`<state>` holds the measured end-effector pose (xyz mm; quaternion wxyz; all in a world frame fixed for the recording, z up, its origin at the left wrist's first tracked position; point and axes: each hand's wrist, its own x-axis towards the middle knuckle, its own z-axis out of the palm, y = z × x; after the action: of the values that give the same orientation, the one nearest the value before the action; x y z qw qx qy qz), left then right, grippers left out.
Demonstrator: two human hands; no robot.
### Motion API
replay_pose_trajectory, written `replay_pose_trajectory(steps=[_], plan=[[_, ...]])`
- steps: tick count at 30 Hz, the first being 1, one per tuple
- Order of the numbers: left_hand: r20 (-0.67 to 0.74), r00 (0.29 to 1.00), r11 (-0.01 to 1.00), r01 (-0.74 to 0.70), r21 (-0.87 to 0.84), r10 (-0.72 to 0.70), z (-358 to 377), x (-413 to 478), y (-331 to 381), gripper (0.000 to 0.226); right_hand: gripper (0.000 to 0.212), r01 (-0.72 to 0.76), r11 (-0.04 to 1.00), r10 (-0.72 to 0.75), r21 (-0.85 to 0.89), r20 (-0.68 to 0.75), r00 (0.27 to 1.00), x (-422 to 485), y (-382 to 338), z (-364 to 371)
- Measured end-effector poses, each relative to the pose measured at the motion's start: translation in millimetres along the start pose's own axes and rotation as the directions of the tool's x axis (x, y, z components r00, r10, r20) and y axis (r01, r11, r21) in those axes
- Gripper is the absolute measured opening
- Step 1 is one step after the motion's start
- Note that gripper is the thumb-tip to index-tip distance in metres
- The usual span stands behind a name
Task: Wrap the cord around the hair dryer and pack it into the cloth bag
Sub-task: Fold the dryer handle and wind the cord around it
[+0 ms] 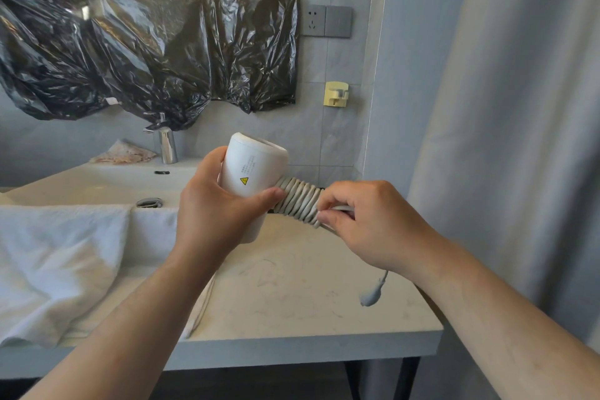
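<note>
A white hair dryer (251,167) is held above the counter, barrel pointing up and away. My left hand (220,204) grips its barrel, thumb across the underside. The grey-white cord (300,201) lies in many tight turns around the handle, which sticks out to the right. My right hand (367,224) pinches the cord at the end of the coil. The loose tail drops below that hand and ends in a white plug (371,295) dangling over the counter. A white cloth, possibly the cloth bag (61,256), lies crumpled on the counter at the left.
A pale marble counter (292,286) runs under my hands, with its front edge near me. A white sink (123,178) and chrome tap (167,144) sit behind left. Black plastic sheeting (146,29) covers the mirror. A wall socket (326,21), yellow wall hook (337,93) and curtain (503,140) are at the right.
</note>
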<state>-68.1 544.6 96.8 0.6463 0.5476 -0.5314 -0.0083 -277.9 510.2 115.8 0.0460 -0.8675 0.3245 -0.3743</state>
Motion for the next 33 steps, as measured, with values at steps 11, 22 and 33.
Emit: replay_pose_trajectory(steps=[11, 22, 33], plan=[[0.133, 0.991, 0.973, 0.034, -0.227, -0.003, -7.7, 4.5, 1.7, 0.067, 0.052, -0.169, 0.985, 0.171, -0.039, 0.046, 0.984, 15.4, 7.8, -35.0], [0.276, 0.921, 0.801, 0.378, -0.463, -0.275, 6.0, -5.5, -16.4, 0.068, 0.014, -0.469, 0.178, 0.061, 0.865, 0.466, 0.883, 12.7, 38.3, -9.0], [0.335, 0.748, 0.511, 0.646, -0.567, -0.573, 46.0, -50.1, -61.1, 0.054, 0.024, -0.321, 0.39, 0.259, 0.863, 0.232, 0.938, -6.8, 21.9, 68.0]])
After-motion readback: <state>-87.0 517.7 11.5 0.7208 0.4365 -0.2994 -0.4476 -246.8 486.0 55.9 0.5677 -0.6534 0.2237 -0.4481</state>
